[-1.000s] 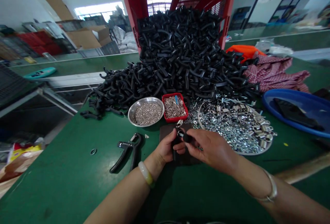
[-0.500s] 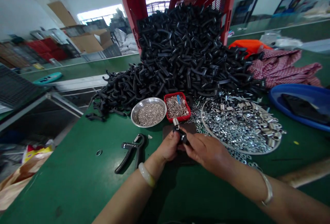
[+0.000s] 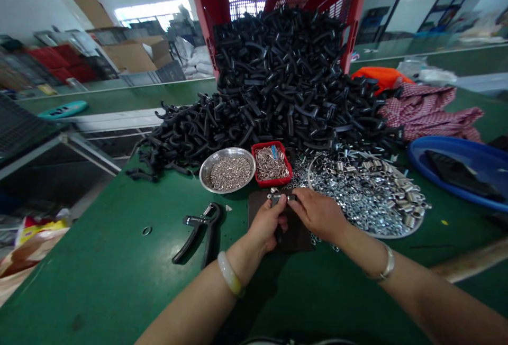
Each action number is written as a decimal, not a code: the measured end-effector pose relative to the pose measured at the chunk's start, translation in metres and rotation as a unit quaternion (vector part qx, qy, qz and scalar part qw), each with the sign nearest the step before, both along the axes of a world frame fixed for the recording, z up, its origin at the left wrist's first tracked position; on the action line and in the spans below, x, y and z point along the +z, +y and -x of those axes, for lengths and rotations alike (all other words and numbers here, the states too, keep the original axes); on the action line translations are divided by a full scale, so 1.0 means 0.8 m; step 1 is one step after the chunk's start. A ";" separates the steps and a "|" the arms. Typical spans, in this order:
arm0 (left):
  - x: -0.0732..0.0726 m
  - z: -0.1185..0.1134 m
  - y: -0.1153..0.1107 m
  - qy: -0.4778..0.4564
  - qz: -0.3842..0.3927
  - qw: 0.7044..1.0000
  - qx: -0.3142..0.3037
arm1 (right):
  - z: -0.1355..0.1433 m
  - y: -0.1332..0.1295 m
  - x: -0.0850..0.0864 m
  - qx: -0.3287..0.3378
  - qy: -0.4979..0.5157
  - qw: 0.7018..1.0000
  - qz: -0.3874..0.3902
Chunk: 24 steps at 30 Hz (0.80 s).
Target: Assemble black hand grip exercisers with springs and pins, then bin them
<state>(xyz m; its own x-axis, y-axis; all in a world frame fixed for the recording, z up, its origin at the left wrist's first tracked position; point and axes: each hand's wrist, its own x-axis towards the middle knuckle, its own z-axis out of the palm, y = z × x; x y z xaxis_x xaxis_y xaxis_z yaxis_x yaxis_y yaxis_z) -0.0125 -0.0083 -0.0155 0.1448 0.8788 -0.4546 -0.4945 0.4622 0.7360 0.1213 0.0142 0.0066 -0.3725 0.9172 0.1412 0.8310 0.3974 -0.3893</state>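
Black grip part point(image 3: 291, 197) looks unfinished, fingers of your left hand point(image 3: 265, 224) and right hand point(image 3: 323, 215) closed on it; spring gripper point(image 3: 198, 220) looks assembled.

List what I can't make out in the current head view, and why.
- Head view, full shape of the black part: covered by the left hand and right hand.
- Head view, right end of the blue tray: cut off by edge.
- Head view, floor of the red crate: buried under black handles.
- Head view, markings on the teal object: too small.
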 end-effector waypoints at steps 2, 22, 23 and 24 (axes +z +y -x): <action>0.003 0.001 -0.002 -0.004 0.006 1.000 -0.018 | 0.000 0.003 -0.003 0.020 0.004 0.999 0.040; 0.008 0.023 -0.001 0.017 0.016 0.998 -0.052 | -0.001 -0.014 -0.005 0.006 0.047 0.985 0.165; 0.007 0.022 0.000 0.019 0.016 0.998 -0.054 | 0.000 -0.016 -0.006 -0.008 0.050 0.991 0.127; 0.006 0.022 0.000 0.022 0.015 0.998 -0.056 | 0.001 -0.017 -0.006 -0.020 0.054 0.994 0.091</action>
